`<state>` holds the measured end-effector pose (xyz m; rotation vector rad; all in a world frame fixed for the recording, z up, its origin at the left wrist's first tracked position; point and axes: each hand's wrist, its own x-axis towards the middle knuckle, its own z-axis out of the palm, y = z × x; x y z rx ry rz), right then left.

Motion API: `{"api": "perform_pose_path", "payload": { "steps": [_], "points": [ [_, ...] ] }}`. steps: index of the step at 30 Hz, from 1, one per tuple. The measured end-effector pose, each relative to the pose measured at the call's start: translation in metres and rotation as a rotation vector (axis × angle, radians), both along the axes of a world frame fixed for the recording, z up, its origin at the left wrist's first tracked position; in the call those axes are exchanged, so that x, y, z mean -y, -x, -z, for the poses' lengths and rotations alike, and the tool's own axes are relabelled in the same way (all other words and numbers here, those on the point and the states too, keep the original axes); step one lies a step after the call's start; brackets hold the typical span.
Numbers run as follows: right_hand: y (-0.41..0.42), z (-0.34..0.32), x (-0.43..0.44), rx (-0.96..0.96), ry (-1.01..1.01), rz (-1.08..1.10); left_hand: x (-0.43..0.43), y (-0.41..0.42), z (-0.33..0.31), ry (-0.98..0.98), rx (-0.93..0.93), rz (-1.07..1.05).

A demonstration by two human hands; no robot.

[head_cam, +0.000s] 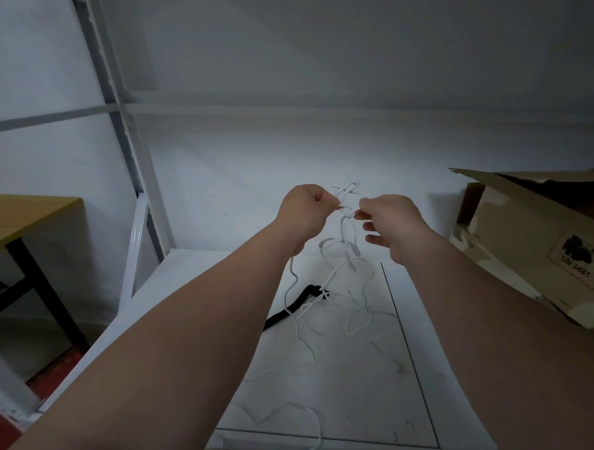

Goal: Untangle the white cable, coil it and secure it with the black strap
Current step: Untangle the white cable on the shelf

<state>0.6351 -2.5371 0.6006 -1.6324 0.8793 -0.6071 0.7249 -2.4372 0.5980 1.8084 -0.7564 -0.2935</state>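
Note:
A thin white cable (pixel 347 250) hangs in a tangle between my two raised hands, and its loose loops trail down onto the white table (pixel 350 388). My left hand (pixel 303 211) pinches a strand at the knot's left side. My right hand (pixel 390 224) pinches the knot from the right, its lower fingers spread. The black strap (pixel 291 308) lies flat on the table below the hands, partly under cable loops and partly hidden by my left forearm.
An open cardboard box (pixel 530 239) stands at the right edge of the table. A white metal rack frame (pixel 124 124) rises at the left. A wooden desk (pixel 26 212) with black legs stands at far left, over a red floor.

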Motion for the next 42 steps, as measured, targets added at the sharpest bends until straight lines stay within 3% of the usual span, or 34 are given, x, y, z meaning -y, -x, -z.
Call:
{"api": "perform_pose_path", "payload": {
  "steps": [4, 11, 25, 31, 36, 42],
  "points": [
    [0.006, 0.001, 0.003, 0.048, -0.033, -0.178, -0.004, -0.001, -0.004, 0.024, -0.109, 0.027],
    [0.010, 0.002, 0.002, 0.091, 0.021, -0.271, -0.003, 0.000, -0.003, 0.061, -0.235, 0.038],
    [0.013, 0.004, 0.003, 0.071, 0.055, -0.221, -0.013, -0.002, -0.011, 0.029, -0.465, 0.209],
    [0.012, 0.003, 0.003, 0.019, 0.098, -0.229, -0.014, -0.005, -0.012, 0.040, -0.448, 0.268],
    [0.011, -0.003, 0.002, 0.049, -0.032, -0.310, -0.011, -0.005, -0.007, 0.019, -0.379, 0.267],
    [0.011, 0.001, 0.001, 0.082, 0.177, -0.299, -0.011, -0.003, -0.006, -0.034, -0.334, 0.284]
  ]
}}
